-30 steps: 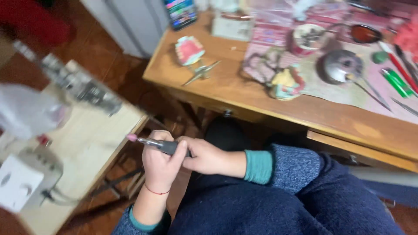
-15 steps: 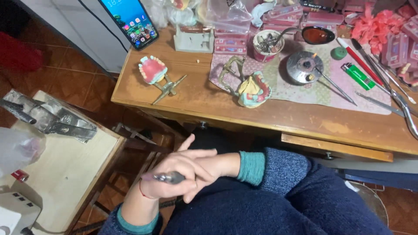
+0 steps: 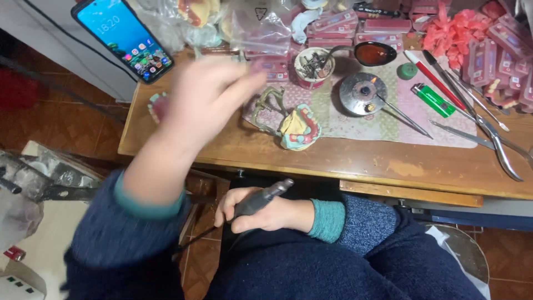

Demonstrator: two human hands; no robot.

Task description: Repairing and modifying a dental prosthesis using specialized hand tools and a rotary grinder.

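Two hands at work: right hand [image 3: 261,214] rests on lap below the wooden table edge [image 3: 333,166], fingers wrapped round a slim grey rotary handpiece [image 3: 261,201] w/ tip angled up-right. Left hand [image 3: 205,97] is raised over the table & blurred, fingers loosely bunched, can't tell if holding anything; pink-and-yellow denture model on metal articulator [image 3: 297,128] sits just right of it

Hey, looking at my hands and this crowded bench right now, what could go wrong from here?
Your left hand is blurred in mid-reach over the wooden bench; it could knock the pink and yellow denture model in its metal frame beside it.

The grey pen-shaped rotary handpiece sits in your right hand over your lap, cord trailing; its tip might catch the dark blue sweater sleeve.

The smartphone overhangs the bench corner and may slide off.
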